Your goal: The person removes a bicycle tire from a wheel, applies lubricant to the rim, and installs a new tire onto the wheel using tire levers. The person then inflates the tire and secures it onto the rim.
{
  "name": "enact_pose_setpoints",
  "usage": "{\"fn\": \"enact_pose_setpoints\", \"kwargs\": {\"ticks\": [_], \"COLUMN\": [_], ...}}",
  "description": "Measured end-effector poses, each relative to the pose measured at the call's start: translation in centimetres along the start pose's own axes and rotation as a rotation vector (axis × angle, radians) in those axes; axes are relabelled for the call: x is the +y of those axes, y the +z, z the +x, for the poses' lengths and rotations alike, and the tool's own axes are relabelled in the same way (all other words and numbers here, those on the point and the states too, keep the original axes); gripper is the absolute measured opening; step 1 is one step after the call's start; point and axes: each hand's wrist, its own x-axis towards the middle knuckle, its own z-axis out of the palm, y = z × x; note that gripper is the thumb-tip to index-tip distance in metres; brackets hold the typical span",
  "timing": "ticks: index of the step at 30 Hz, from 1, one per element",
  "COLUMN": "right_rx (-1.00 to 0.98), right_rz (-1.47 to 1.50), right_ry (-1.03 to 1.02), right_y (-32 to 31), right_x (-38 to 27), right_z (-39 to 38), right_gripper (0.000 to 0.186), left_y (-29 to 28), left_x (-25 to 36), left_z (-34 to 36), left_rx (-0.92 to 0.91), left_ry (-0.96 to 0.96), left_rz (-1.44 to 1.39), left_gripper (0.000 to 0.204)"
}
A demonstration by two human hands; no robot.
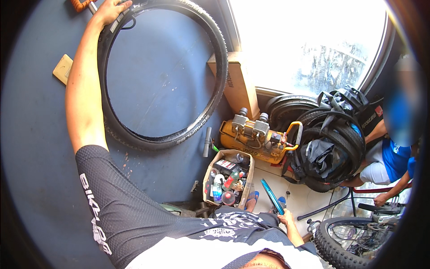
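My left hand (107, 13) reaches to the top left and grips a large black knobby tyre (217, 49) with white lettering, which stands upright against the blue-grey wall near a dark hook (130, 26). My right hand (285, 218), low at the centre right, is closed on a long, shiny blue object (272, 195), possibly a pump. Below the tyre is an open cardboard box (208, 179) of bottles and cans, beside a yellow air compressor (233, 140). An orange-handled tool (80, 5) and a beige wall plate (62, 69) are at the left.
Coiled tyres and tubes (333, 157) are piled right of the compressor, under a bright window (304, 40). A tall carton (242, 96) stands behind the compressor. Two other people (394, 163) are at the right edge, one touching a bicycle (342, 242) at the lower right.
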Motion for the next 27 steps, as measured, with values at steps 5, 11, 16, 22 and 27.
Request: {"fn": "enact_pose_setpoints", "kwargs": {"ticks": [5,11,16,22,27], "right_rx": [-0.016,-0.024,-0.032,-0.032,-0.031], "right_rz": [-0.030,-0.068,-0.054,-0.019,-0.023], "right_ry": [-0.013,-0.010,0.000,0.004,-0.022], "right_y": [0.1,-0.1,-0.3,-0.3,-0.2], "right_x": [0.1,-0.4,-1.0,-0.6,-0.8], "right_z": [0.5,0.4,-0.2,-0.2,0.1], "right_gripper": [0.052,0.055,0.054,0.051,0.050], "left_y": [-0.3,-0.3,-0.2,0.3,-0.3], "left_x": [-1.2,-1.7,-1.8,-1.6,-2.3], "left_z": [-0.8,-1.1,-1.8,-2.2,-2.3], "left_rx": [0.012,-0.002,-0.020,-0.027,-0.031], "left_ry": [0.022,0.013,-0.020,0.009,0.003], "left_rz": [0.001,-0.003,-0.010,0.007,-0.018], "left_gripper": [0.053,0.048,0.052,0.058,0.057]}}
